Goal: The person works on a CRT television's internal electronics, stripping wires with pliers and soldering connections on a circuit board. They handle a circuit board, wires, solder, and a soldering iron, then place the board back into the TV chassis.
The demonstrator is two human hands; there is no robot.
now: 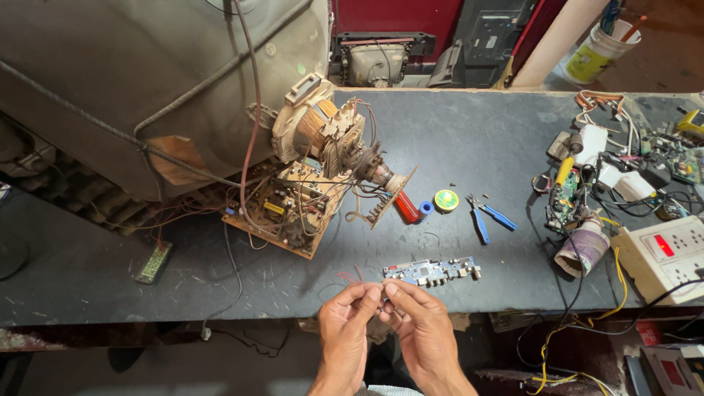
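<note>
Looking down, I see the grey picture tube (147,81) filling the upper left, cut off by the frame, with a yellow label on the brown circuit board (282,213) below its neck. A white socket box (664,257) with a red switch sits at right. A small blue board (433,271) lies just beyond my fingertips. My left hand (345,330) and right hand (418,330) pinch together on something too small to make out.

Both hands, the left hand (345,334) and the right hand (422,330), are bare, with no rings, watch or gloves. The forearms are uncovered; no sleeve reaches the wrists.
</note>
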